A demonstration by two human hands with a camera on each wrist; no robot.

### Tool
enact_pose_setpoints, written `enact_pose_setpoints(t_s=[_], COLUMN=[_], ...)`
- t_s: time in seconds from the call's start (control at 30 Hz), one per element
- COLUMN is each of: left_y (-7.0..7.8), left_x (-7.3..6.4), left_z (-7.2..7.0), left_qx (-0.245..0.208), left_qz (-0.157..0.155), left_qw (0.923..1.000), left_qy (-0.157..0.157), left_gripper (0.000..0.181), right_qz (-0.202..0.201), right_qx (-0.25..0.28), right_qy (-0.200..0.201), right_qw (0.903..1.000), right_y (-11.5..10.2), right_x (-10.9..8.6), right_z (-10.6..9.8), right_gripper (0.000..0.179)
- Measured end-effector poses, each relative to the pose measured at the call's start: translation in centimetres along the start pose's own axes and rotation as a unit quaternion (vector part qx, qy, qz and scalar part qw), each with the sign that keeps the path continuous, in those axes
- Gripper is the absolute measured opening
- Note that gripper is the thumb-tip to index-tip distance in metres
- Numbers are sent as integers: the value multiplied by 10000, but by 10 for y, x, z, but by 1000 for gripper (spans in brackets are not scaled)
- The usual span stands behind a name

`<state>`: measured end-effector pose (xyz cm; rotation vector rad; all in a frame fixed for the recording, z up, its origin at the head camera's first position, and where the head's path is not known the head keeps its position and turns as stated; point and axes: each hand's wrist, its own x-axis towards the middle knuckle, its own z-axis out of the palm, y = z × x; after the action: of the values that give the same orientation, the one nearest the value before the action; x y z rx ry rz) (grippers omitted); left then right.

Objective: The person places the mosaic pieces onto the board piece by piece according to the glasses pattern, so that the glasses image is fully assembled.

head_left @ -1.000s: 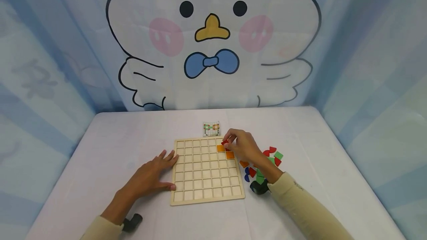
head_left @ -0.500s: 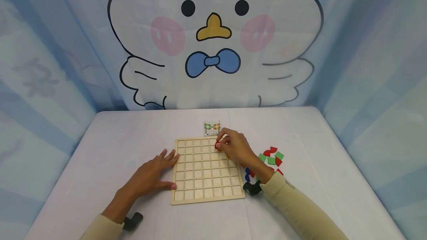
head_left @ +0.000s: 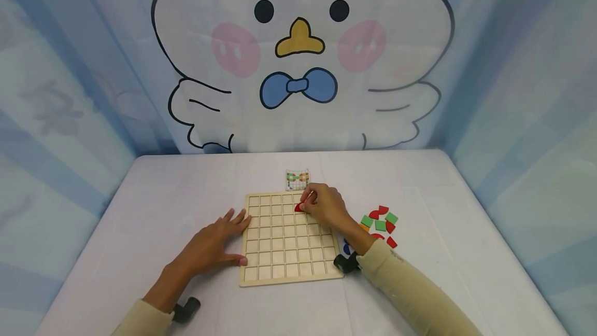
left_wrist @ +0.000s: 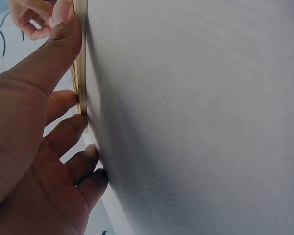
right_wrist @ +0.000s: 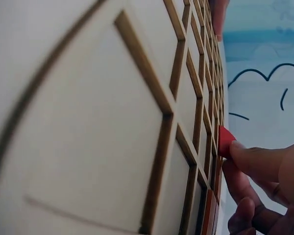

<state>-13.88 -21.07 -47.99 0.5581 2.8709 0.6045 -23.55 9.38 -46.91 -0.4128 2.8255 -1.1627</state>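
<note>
Red piece (head_left: 298, 207) pinched between thumb and fingers of right hand (head_left: 325, 204), at board (head_left: 277, 244), far side, right of middle; seating cannot be told. Piece could be caught on ridge (right_wrist: 146, 66) if misaligned; board could be skewed if pushed sideways. Right forearm (head_left: 410, 284) angled from near right; left hand (head_left: 214, 248) spread, fingers apart, rested against left edge.

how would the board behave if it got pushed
The board would probably slide rather than tip, being broad, thin and flat on the table. It looks stiff, with straight edges, so it should move as one piece. The left hand at its left edge would likely check a leftward push.
</note>
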Motion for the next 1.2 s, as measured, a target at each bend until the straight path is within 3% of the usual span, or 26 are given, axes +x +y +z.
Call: enact_pose_setpoints(t_s=[0.47,0.77,1.2], left_y=[2,3,2], left_x=[-1,-1,-1], left_z=[-4,-4,-4], left_qx=[-15,21,40], left_qz=[-55,11,5], left_qw=[10000,10000,10000], left_qy=[-11,24,17], left_gripper=[104,103,104], right_qz=[-186,-69,984], right_qx=[-735,-244,-529], right_qy=[-286,-102,-311], right_qw=[9967,9996,9933], right_y=[-8,0,29], right_x=[7,-2,-35], right_z=[1,-15,-60], right_gripper=[9,13,13])
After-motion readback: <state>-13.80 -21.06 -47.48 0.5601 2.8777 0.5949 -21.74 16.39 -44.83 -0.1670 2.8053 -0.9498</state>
